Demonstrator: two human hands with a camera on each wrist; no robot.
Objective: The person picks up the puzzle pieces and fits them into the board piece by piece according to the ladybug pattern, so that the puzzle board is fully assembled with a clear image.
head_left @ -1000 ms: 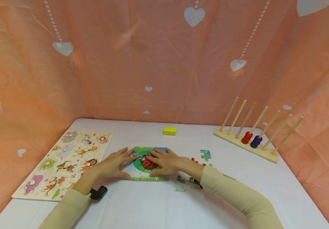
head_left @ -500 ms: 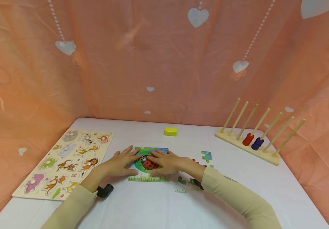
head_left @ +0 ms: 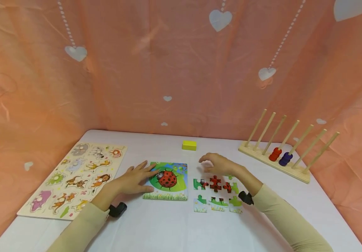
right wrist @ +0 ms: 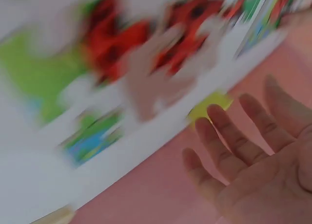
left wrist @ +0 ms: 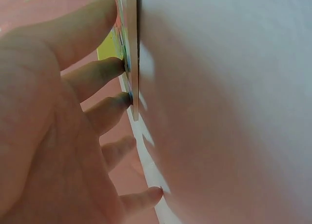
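Observation:
A square ladybug picture board (head_left: 168, 181) lies flat on the white table. My left hand (head_left: 133, 180) rests at its left side with fingers spread. In the left wrist view, fingertips (left wrist: 127, 98) touch the board's face beside its thin wooden edge (left wrist: 135, 63). To the board's right, several jigsaw pieces lie apart in loose rows, among them a red piece (head_left: 215, 183) and a grassy corner piece (head_left: 200, 204). Above their back row hovers my right hand (head_left: 218, 163), fingers loosely bent and holding nothing. The right forearm partly hides the back pieces; a blue-green piece (right wrist: 95, 139) shows in the right wrist view.
An animal peg puzzle board (head_left: 83, 175) lies at the left. A yellow block (head_left: 189, 145) sits toward the back. At the back right stands a wooden rack of upright pegs (head_left: 273, 162) with red rings (head_left: 275, 154) and purple rings (head_left: 285, 159). A pink curtain (head_left: 181, 70) hangs behind.
My right hand has lifted off the ladybug board and moved right, over the jigsaw pieces, uncovering the board's right half. The left hand has stayed on the board's left side.

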